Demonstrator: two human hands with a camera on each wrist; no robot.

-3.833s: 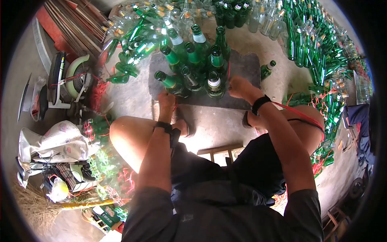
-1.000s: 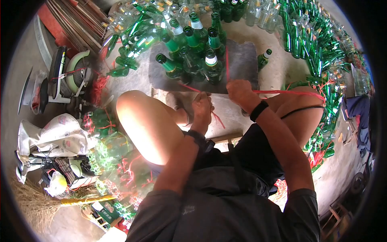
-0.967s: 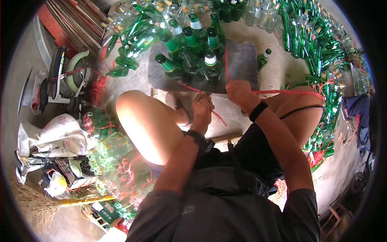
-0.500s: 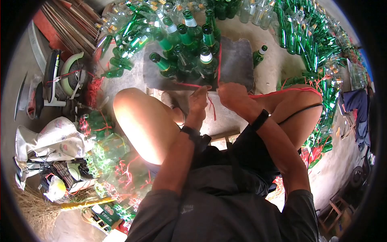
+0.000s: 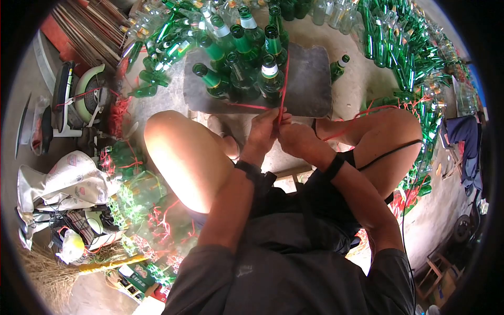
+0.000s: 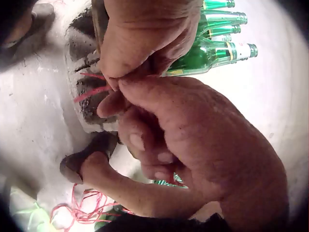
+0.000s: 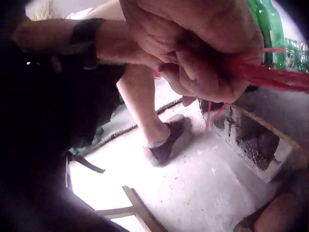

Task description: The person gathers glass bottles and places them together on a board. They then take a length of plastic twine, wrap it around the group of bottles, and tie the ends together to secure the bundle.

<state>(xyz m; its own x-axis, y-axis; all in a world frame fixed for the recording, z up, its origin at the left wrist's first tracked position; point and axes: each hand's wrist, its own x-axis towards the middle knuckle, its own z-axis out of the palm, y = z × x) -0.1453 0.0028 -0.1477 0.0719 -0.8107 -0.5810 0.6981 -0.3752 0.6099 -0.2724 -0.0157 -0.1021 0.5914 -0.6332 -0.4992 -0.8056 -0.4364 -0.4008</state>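
A cluster of green glass bottles (image 5: 243, 73) stands upright on a dark slab (image 5: 310, 81). Red plastic twine (image 5: 285, 86) passes along the right side of the cluster and low across its front, coming in to both hands. At the slab's near edge my left hand (image 5: 264, 132) pinches the twine. Right beside it, my right hand (image 5: 302, 140) grips the twine with curled fingers. In the left wrist view the fingertips of both hands meet, largely hiding the crossing, and short twine ends stick out. A thick red strand (image 7: 275, 77) stretches from the hands in the right wrist view.
One green bottle (image 5: 340, 68) stands on the floor right of the slab. Heaped bottles (image 5: 399, 47) fill the back and right side. A wheeled machine (image 5: 86, 100) and a white sack (image 5: 76, 178) are at the left. The person's knees flank the slab's near side.
From the sides of the cluster, both hands have come together at the slab's near edge. Most recently the right hand moved left to the left hand, and the twine over the right knee slackened.
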